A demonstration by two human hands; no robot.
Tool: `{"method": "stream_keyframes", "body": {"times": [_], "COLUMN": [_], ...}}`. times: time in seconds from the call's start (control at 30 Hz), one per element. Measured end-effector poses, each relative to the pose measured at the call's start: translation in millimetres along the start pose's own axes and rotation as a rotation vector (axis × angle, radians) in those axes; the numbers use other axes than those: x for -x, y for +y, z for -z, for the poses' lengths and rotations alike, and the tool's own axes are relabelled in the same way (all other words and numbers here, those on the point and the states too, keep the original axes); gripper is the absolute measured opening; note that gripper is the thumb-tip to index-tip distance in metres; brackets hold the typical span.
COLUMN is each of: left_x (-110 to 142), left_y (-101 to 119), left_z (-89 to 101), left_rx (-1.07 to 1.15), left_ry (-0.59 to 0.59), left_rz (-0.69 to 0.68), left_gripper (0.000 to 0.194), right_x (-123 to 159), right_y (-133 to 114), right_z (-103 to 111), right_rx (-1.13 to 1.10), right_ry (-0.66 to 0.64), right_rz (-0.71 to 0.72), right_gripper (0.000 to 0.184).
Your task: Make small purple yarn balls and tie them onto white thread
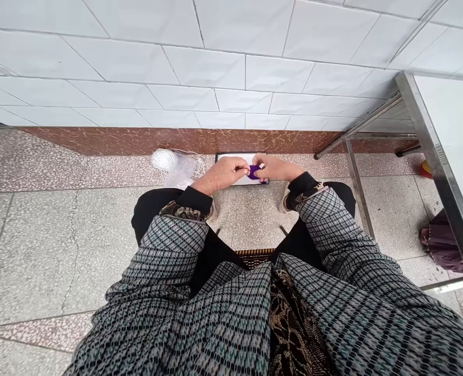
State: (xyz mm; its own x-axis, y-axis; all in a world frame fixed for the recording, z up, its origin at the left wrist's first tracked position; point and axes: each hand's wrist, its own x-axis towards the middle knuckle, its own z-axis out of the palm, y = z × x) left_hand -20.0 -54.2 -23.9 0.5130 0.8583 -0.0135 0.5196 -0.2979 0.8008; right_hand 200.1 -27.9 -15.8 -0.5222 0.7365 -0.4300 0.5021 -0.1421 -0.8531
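Small marking on metal table edge [439,149] — too small for me to read. On my feed, forearms reach forward over knees, wrists turned inward, fingertips close together. Right hand [271,167] grasps purple piece [253,173] from right, fingers curled; left hand [228,169] pinches its left edge, thumb to forefinger. Purple piece sits between hands — over white board [242,180] with dark rim. White yarn ball [163,160] left of board, beside clear plastic bag [182,169].

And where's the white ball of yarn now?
In the head view, the white yarn ball lies left of the left hand, by clear plastic near the brown skirting.
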Motion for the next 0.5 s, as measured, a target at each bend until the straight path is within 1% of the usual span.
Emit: {"method": "stream_keyframes", "body": {"times": [0.07, 0.13, 0.17, 0.23, 0.3, 0.33, 0.4, 0.43, 0.5], "left_x": [-1, -2, -3, -4, -4, -4, -3, -3, -1], "left_y": [-4, -6, -7, -6, -4, -2, 3, 5, 10], "left_z": [0.7, 1.8, 2.3, 2.8, 2.3, 1.5, -0.7, -1.9, -3.6], "left_rx": [-0.024, -0.029, -0.027, -0.012, 0.018, 0.035, 0.064, 0.076, 0.098], "left_ry": [0.039, 0.086, 0.118, 0.187, 0.220, 0.210, 0.127, 0.063, -0.067], "left_rz": [0.008, 0.022, 0.035, 0.070, 0.102, 0.112, 0.110, 0.098, 0.060], "left_gripper": [0.016, 0.015, 0.016, 0.017, 0.017, 0.017, 0.018, 0.018, 0.020], "right_x": [2, 3, 3, 2, 1, 1, 1, 1, -1], "right_y": [0, 2, 3, 5, 5, 4, 1, -1, -3], "right_z": [2, 5, 8, 13, 18, 20, 22, 22, 19], "right_rx": [-0.007, -0.105, -0.189, -0.402, -0.620, -0.700, -0.769, -0.764, -0.704], "right_ry": [-0.147, -0.213, -0.214, -0.166, -0.094, -0.063, 0.016, 0.072, 0.182], "right_rz": [-0.001, 0.052, 0.099, 0.213, 0.315, 0.344, 0.344, 0.319, 0.244], "right_gripper": [0.036, 0.035, 0.035, 0.035, 0.042, 0.048, 0.058, 0.059, 0.051]}}
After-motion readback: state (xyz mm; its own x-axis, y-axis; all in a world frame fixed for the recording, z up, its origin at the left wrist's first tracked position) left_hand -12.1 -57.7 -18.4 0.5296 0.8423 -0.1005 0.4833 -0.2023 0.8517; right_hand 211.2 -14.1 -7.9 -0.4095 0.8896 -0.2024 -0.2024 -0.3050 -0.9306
